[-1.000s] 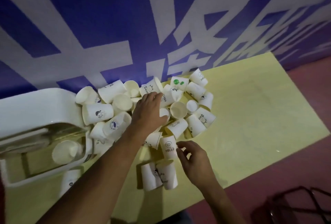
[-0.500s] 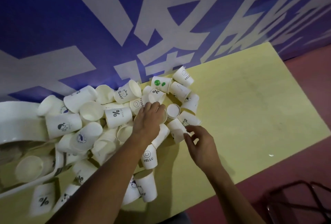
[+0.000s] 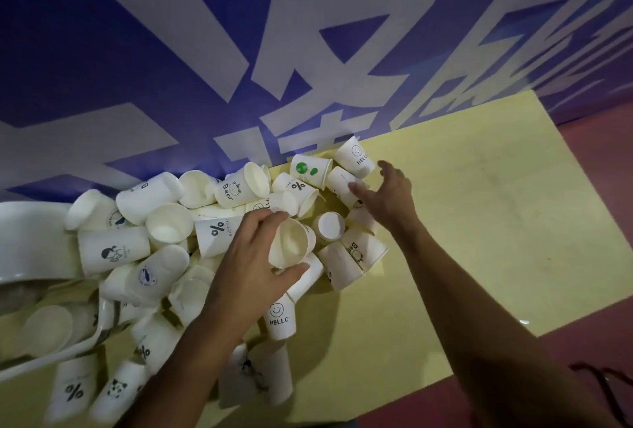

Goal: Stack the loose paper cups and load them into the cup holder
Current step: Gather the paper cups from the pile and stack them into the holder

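Mostly the left half of the yellow table (image 3: 479, 222) is buried under a pile of loose cups (image 3: 113, 249). They are white paper ones with small prints, lying on their sides, mouth up or base up, and some are dented.

The left hand (image 3: 253, 270) is in the middle of the heap, thumb and fingers curled round a plain paper cup (image 3: 291, 246) whose open mouth faces the camera. The right hand (image 3: 388, 194) is spread, fingers straight and apart, holding nothing. It is over the cups near the table's far edge, above a sideways cup (image 3: 339, 177), and whether the fingertips touch it cannot be told.

Between the two hands stands a base-up cup (image 3: 330, 225). A "Bear" cup (image 3: 363, 249) lies just beside the right forearm, and a "HELLO" cup (image 3: 281, 319) lies near the left thumb. A green-print cup (image 3: 310, 171) rests at the far edge against the blue banner (image 3: 171, 51) with its large white characters.

The white cup holder (image 3: 30, 239) lies at the table's left edge. The frame cuts it off and heaped cups partly cover it. Its lower part is blurred, with a cup shape dimly seen inside. The left forearm hides the cups beneath it. Reddish floor (image 3: 599, 188) shows past the right edge.
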